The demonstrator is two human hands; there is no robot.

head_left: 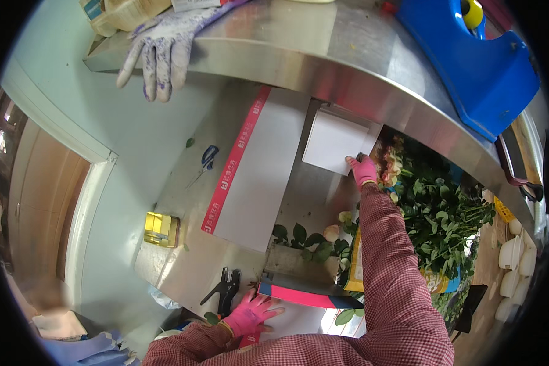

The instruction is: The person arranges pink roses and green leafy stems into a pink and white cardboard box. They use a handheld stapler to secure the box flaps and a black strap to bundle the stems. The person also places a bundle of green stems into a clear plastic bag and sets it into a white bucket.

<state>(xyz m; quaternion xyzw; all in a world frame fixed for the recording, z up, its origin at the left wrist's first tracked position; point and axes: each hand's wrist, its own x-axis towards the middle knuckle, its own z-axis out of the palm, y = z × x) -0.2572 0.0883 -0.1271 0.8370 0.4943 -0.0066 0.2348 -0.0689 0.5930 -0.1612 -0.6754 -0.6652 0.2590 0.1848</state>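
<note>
Both my hands wear pink gloves. My right hand (364, 170) reaches far forward, with thumb and fingers closed at the near right corner of a stack of white sheets (338, 141) under the raised metal shelf. My left hand (251, 315) rests near the front edge with its fingers spread, holding nothing. Just beyond it lies a black stapler-like hand tool (227, 290). A white paper sheet with a red printed border (265, 165) lies flat on the metal table, left of the stack. Pink roses with leafy stems (391, 163) are beside my right hand.
A raised metal shelf (323, 67) spans the far side, with a blue tape dispenser (470, 79) and a stained glove (165, 52) on it. Blue-handled scissors (209, 157) and a yellow box (161, 230) lie at left. Leafy bunches (436, 226) crowd the right.
</note>
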